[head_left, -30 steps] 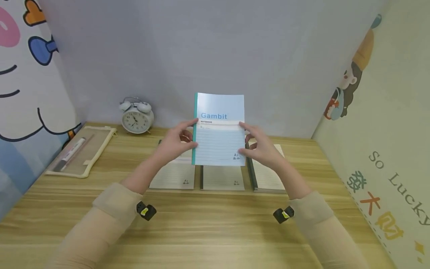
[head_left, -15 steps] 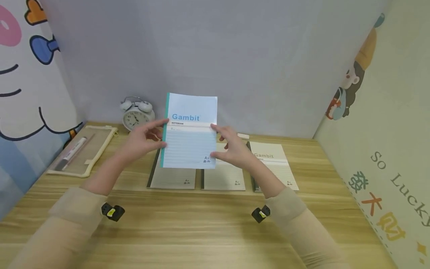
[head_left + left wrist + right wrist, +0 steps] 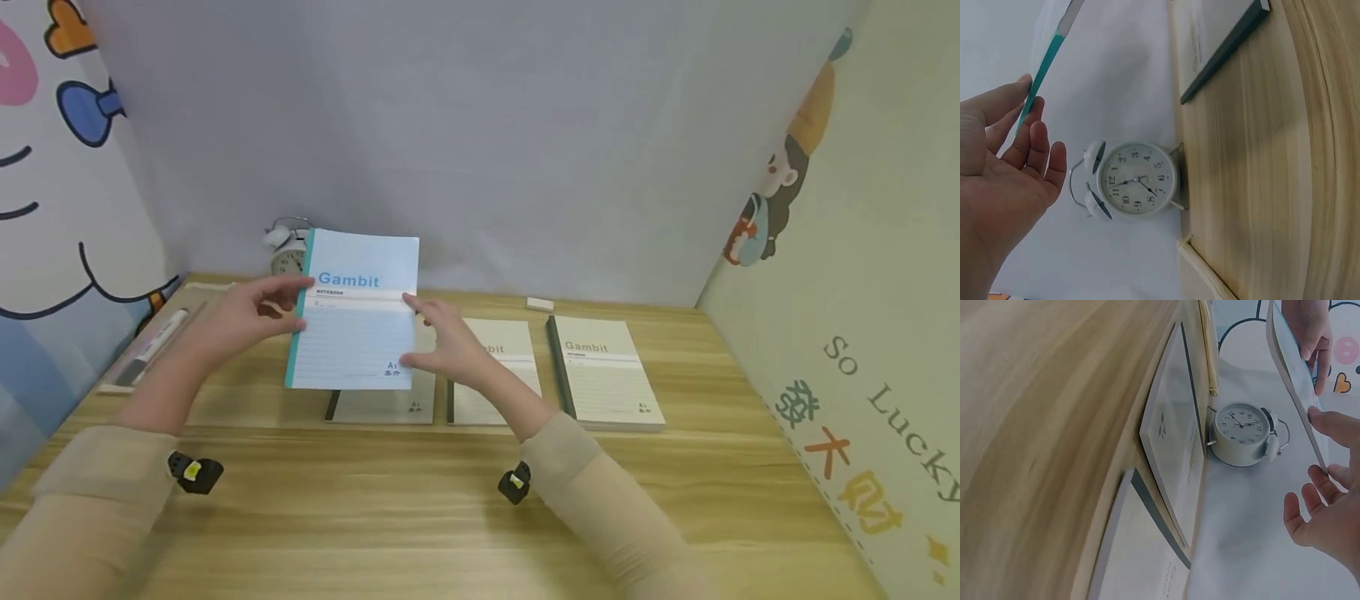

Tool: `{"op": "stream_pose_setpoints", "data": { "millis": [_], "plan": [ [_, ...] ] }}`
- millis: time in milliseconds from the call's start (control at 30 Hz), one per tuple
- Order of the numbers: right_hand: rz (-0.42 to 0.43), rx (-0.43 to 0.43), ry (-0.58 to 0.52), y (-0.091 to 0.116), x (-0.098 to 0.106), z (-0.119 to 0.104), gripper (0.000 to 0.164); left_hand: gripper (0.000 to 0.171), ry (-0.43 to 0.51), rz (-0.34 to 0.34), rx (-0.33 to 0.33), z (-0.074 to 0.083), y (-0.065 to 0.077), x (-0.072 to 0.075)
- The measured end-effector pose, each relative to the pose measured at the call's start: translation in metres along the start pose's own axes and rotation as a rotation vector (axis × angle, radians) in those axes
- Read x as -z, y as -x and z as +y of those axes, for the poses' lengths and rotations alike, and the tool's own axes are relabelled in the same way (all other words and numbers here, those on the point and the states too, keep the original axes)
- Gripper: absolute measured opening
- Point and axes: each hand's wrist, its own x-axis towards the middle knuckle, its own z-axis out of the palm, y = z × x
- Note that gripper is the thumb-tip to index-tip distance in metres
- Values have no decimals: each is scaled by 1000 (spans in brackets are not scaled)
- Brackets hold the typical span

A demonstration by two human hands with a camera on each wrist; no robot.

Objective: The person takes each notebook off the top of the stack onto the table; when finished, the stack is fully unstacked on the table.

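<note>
A light blue notebook with a teal spine and the word "Gambit" is held up above the table, cover toward the head camera. My left hand pinches its spine edge between thumb and fingers; the teal strip shows between them in the left wrist view. On the opposite edge, my right hand pinches the notebook too. Below it lies a notebook with a dark spine, partly covered. A middle notebook sits partly behind my right hand. Further right lies a thicker notebook or stack.
A white alarm clock stands at the back left, half hidden by the raised notebook in the head view. Left of it lies a mesh zip pouch with a marker. A small white block rests near the back wall.
Both hands have carried the blue notebook leftward and slightly down. It now overlaps the clock in the head view, and the middle and right notebooks show more.
</note>
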Motion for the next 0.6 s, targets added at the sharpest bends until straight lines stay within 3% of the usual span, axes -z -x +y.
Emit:
{"op": "stream_pose_setpoints", "data": {
  "millis": [267,600],
  "plan": [
    [-25,-65,-17,-15,-38,-5,88,68,-1,-19,9,-31,9,5],
    [-106,-73,-16,-30,-75,-15,90,81,-166,-51,-39,-69,17,6]
  ]
}}
